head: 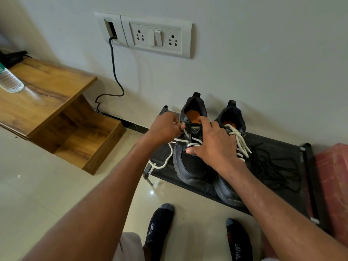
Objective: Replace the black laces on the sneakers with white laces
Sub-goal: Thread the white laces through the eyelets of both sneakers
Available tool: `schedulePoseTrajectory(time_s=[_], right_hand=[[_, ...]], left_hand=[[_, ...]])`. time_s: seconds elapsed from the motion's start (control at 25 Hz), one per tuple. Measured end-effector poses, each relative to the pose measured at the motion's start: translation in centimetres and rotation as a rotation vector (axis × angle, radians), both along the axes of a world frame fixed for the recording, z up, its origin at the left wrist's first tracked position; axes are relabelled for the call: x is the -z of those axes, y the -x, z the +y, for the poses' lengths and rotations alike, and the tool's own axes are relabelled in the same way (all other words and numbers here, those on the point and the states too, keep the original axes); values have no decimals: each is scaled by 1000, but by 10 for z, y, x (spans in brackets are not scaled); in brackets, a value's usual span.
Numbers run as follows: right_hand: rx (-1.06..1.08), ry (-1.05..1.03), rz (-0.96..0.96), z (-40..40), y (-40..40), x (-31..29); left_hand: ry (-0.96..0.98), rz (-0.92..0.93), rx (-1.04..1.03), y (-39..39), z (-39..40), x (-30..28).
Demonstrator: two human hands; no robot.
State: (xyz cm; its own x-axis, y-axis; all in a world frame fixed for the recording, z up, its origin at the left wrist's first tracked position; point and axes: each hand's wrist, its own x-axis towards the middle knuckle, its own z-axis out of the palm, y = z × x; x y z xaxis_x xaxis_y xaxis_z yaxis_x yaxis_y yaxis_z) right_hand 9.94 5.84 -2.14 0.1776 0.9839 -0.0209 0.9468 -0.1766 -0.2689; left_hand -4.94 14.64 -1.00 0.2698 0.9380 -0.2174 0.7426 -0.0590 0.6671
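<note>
Two sneakers (190, 162) on rack (282, 153) | left hand (165, 129) pinches white lace (167, 159) | right hand (216, 146) flat, released | black laces (273, 166) beside

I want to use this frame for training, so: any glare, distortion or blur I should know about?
Head view: wide-angle bending curves the switch panel; a small glare spot on the floor tiles; both hands and the white lace look sharp; the black laces merge into the dark rack.
</note>
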Motion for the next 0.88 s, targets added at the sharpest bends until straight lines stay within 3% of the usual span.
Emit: schedulePoseTrajectory(time_s=[0.16,0.28,0.4,0.64,0.72,0.8,0.88], right_hand=[[-202,-91,51,-1,15,-1],[-295,26,82,-2,28,2],[-270,67,8,2,30,3],[-44,-42,229,1,24,-3],[102,23,573,4,21,-7],[277,162,1119,6,13,-21],[314,261,1383,3,0,-35]], left_hand=[[-119,98,9,9,3,1],[-192,120,40,12,3,-2],[-223,158,77,12,2,-1],[-211,246,82,19,7,3],[-222,283,87,20,8,3],[-219,365,101,20,7,5],[-158,468,73,22,4,7]])
